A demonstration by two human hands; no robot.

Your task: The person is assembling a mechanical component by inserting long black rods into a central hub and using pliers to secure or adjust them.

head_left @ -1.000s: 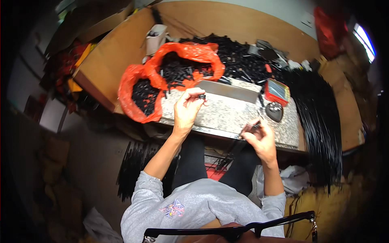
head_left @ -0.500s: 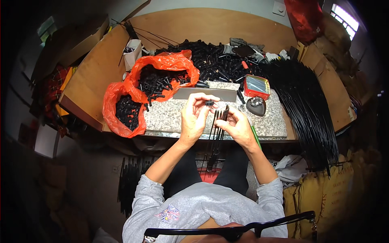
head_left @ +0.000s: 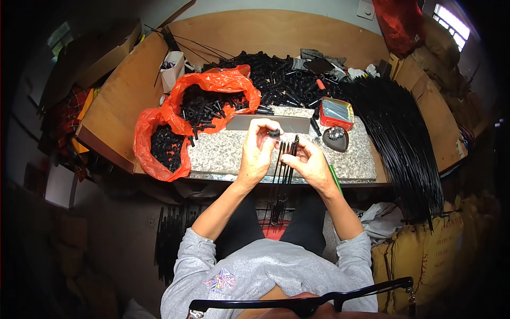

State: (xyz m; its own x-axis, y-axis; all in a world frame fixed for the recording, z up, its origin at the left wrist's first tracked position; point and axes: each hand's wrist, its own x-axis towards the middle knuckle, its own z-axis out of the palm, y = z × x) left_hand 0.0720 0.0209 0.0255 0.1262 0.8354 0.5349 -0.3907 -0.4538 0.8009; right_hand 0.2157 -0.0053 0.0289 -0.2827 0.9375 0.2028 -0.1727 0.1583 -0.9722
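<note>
Over the near part of the speckled stone slab (head_left: 210, 157), my two hands work close together. A small round black plastic piece (head_left: 273, 132) is pinched between the thumb and fingers of my left hand (head_left: 256, 154). My right hand (head_left: 309, 164) is closed round the upper ends of several thin black ribs (head_left: 281, 183), like umbrella ribs, which hang down between my knees. A fine, pale wire or thread seems to run between the piece and the rib tops; its exact path is too small to make out.
Two red plastic bags (head_left: 139, 143) of small black parts stand at left. Behind the grey metal bar (head_left: 295, 125) lies a heap of black tubular parts (head_left: 276, 80). A red-rimmed tin (head_left: 345, 125) and a dark pincushion-like holder (head_left: 336, 142) sit at right, beside long black rods (head_left: 404, 138).
My left hand has tilted and risen slightly with the black piece, which shows more of its round side. My right hand keeps its hold on the ribs, nearly unmoved.
</note>
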